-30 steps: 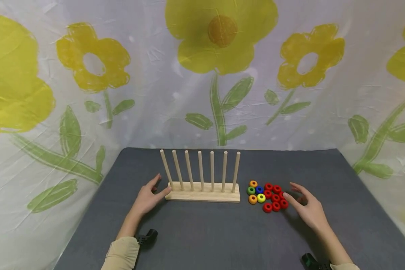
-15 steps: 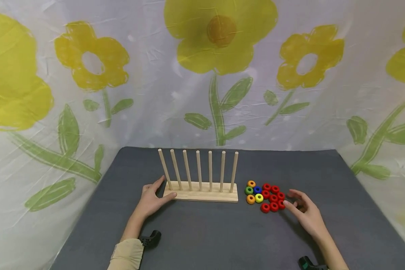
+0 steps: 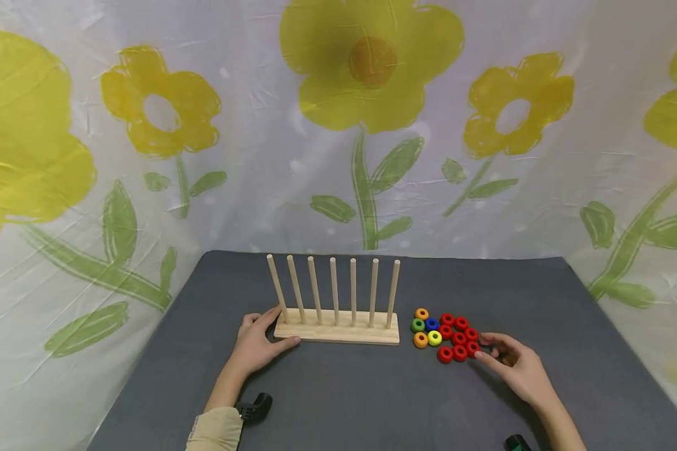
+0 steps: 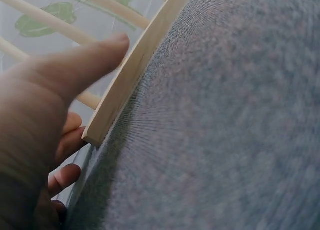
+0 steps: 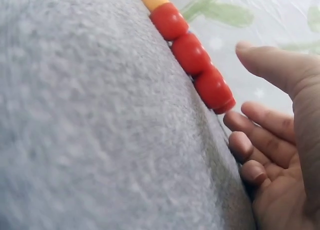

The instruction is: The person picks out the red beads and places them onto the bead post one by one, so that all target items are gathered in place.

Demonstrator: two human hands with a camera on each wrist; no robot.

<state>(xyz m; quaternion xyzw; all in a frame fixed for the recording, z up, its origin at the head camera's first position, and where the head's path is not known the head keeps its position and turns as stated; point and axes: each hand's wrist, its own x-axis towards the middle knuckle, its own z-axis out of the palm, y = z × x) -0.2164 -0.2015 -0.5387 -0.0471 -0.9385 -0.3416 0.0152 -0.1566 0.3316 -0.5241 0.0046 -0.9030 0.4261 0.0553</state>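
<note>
Wood, pale and lightly grained, makes up the stand (image 3: 346, 333) at the centre of the head view: a flat oblong base with seven round, slender pegs (image 3: 334, 291) in one row, all bare, the outer ones appearing to lean outward. Left of it, the left hand (image 3: 254, 343) grips the base's left end, thumb on the front edge, forefinger at the back corner. Right of centre lies a flat cluster of small glossy rings, each with a dark hole: eight red rings (image 3: 459, 344) bunched on the right, two orange rings (image 3: 415, 341), a green ring (image 3: 414, 326), a blue ring (image 3: 431, 330) and a yellow ring (image 3: 434, 344) on the left. At the cluster's right edge, the right hand (image 3: 520, 369) has its fingers loosely bent. All this sits on a dark grey table (image 3: 338, 401).

In the left wrist view the base slants from top centre to lower left, smooth and square-edged, its pegs blurring off to the upper left; the thumb lies over it, the other fingers past its end.

In the right wrist view the red rings line up at upper centre, shiny and rounded side-on, with orange behind. The hand at right grasps nothing, a gap showing between thumb and rings; whether a fingertip touches the nearest ring I cannot tell
</note>
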